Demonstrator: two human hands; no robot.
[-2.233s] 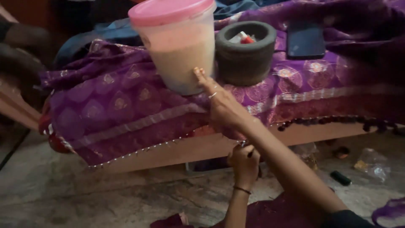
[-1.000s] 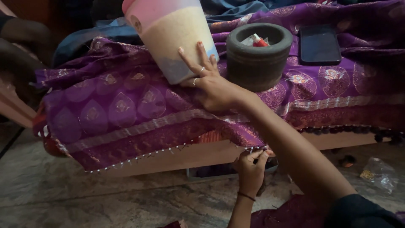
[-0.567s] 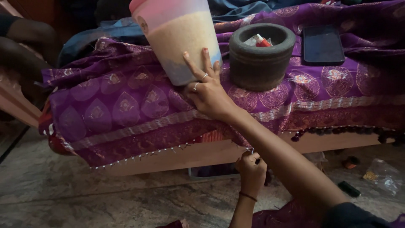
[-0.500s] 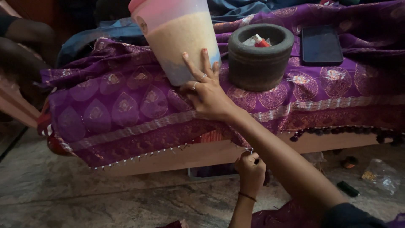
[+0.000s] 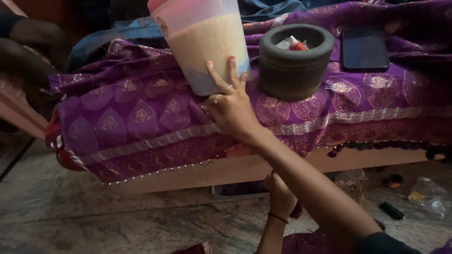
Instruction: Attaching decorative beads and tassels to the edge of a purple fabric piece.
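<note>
The right hand (image 5: 230,110) reaches up to a big see-through plastic tub with a pink lid (image 5: 200,40). The tub is filled most of the way with pale sandy grain. It stands, tipped a little, on a purple cloth with gold leaf shapes (image 5: 141,117). The cloth lies over a low wooden platform (image 5: 226,169). The right hand's fingers (image 5: 231,70) are spread flat against the lower side of the tub. They press on it but do not wrap around it. There are rings on two of the fingers.

The left hand (image 5: 281,197) is lower down, near the edge of the platform and under the right arm. It is curled up with a thin band on the wrist. It looks closed, but what it holds, if anything, cannot be told.

Just beside the tub, to its right, sits a round dark grey stone bowl (image 5: 294,63). Small things lie inside it, one white and red. Farther right, a flat black phone (image 5: 365,49) lies on the cloth. Below is a grey stone floor (image 5: 117,221), with small bits of litter at the right.
</note>
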